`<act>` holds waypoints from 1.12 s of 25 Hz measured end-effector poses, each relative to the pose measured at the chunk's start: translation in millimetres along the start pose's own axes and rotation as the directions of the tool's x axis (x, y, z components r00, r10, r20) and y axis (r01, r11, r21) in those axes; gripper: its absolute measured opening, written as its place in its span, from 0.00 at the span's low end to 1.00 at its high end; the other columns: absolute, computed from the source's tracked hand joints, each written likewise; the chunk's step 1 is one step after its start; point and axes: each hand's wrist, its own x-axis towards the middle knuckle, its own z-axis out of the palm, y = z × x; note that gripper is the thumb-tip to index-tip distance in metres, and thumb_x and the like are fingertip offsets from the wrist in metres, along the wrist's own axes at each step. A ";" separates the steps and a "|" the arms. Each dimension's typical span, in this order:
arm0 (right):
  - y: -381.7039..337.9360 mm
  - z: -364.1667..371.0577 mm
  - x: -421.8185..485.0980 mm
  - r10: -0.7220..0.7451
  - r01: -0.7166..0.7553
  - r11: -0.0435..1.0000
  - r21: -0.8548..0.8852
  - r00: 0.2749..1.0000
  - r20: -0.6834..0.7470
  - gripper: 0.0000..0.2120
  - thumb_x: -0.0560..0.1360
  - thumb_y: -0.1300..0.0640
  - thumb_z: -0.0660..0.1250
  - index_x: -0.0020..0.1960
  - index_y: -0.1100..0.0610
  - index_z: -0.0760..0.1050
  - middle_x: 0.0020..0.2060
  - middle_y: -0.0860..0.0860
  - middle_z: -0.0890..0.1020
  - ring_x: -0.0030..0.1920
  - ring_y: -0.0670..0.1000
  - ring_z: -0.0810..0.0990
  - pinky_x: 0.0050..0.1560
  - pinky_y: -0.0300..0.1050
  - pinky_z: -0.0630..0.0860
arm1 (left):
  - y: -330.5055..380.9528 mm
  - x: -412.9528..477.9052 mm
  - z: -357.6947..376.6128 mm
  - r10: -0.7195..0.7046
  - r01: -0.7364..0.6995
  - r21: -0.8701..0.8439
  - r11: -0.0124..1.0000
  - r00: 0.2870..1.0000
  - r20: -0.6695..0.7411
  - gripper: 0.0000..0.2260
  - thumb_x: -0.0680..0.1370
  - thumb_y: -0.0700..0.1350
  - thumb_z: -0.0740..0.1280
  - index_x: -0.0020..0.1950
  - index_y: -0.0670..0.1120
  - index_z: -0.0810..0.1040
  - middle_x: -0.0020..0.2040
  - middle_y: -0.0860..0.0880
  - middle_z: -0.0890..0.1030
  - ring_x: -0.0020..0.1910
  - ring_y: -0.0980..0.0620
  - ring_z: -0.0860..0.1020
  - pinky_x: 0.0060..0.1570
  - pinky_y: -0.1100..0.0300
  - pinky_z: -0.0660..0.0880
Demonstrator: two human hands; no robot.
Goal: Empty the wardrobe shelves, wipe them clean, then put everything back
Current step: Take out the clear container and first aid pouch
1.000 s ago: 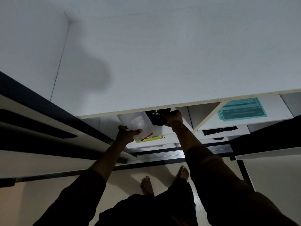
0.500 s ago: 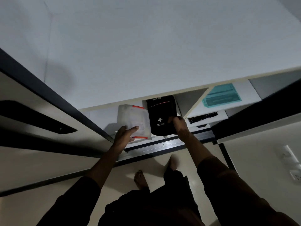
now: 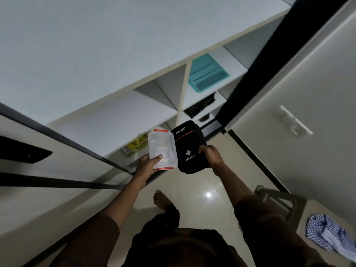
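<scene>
Emptying the wardrobe is the step in hand, by my reading: both hands carry things held clear of the shelves, out over the floor point(image 3: 192, 187). The left hand point(image 3: 147, 164) grips the near end of a clear plastic box point(image 3: 162, 149) with orange clips, thumb laid over its lid. The right hand point(image 3: 211, 154) has its fingers curled round the right edge of a black first aid kit point(image 3: 189, 146), which sits just beside the box, touching or nearly so. On a lower shelf point(image 3: 115, 120) a yellow packet point(image 3: 135, 144) lies near the front edge, and a teal sheet point(image 3: 208, 73) rests in the right-hand compartment, so the emptying is not finished. The next move calls for somewhere to set both things down, perhaps the surface at lower right holding a checked cloth point(image 3: 327, 232).

A second ago both hands were up at the shelf edge with the box and kit half hidden under it; now they are drawn out and lowered, and the view has swung to the right.
</scene>
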 end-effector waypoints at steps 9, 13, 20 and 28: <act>224.7 -135.4 -156.1 0.165 -0.044 0.937 0.348 0.931 -0.326 0.20 0.64 0.50 0.69 0.52 0.59 0.76 0.45 0.54 0.82 0.45 0.54 0.81 0.42 0.48 0.76 | -100.5 -100.7 151.7 -0.083 -0.073 0.408 0.910 0.932 0.353 0.13 0.74 0.49 0.75 0.56 0.47 0.81 0.54 0.44 0.84 0.51 0.45 0.83 0.51 0.52 0.82; 358.6 -189.7 -270.3 0.308 -0.011 0.852 0.523 0.819 -0.484 0.18 0.59 0.48 0.69 0.44 0.57 0.78 0.37 0.50 0.81 0.40 0.53 0.79 0.41 0.48 0.74 | -184.2 -194.4 239.6 -0.220 -0.152 0.565 0.811 0.815 0.536 0.09 0.76 0.49 0.74 0.53 0.48 0.80 0.53 0.45 0.85 0.52 0.45 0.83 0.54 0.50 0.82; 539.9 -204.6 -485.8 0.635 0.213 0.595 0.775 0.466 -0.616 0.14 0.59 0.48 0.66 0.40 0.56 0.74 0.34 0.49 0.76 0.35 0.50 0.74 0.34 0.42 0.69 | -314.7 -376.0 365.6 -0.498 -0.463 0.694 0.552 0.485 0.719 0.12 0.76 0.47 0.75 0.56 0.46 0.80 0.55 0.44 0.85 0.54 0.45 0.84 0.58 0.45 0.81; 669.1 -146.2 -609.3 0.895 0.544 0.228 0.808 0.209 -0.394 0.16 0.59 0.49 0.66 0.42 0.55 0.71 0.34 0.50 0.74 0.31 0.48 0.73 0.29 0.38 0.68 | -465.5 -532.3 428.6 -0.761 -0.778 0.535 0.331 0.116 0.639 0.16 0.78 0.51 0.72 0.63 0.48 0.78 0.57 0.48 0.84 0.54 0.47 0.84 0.52 0.53 0.83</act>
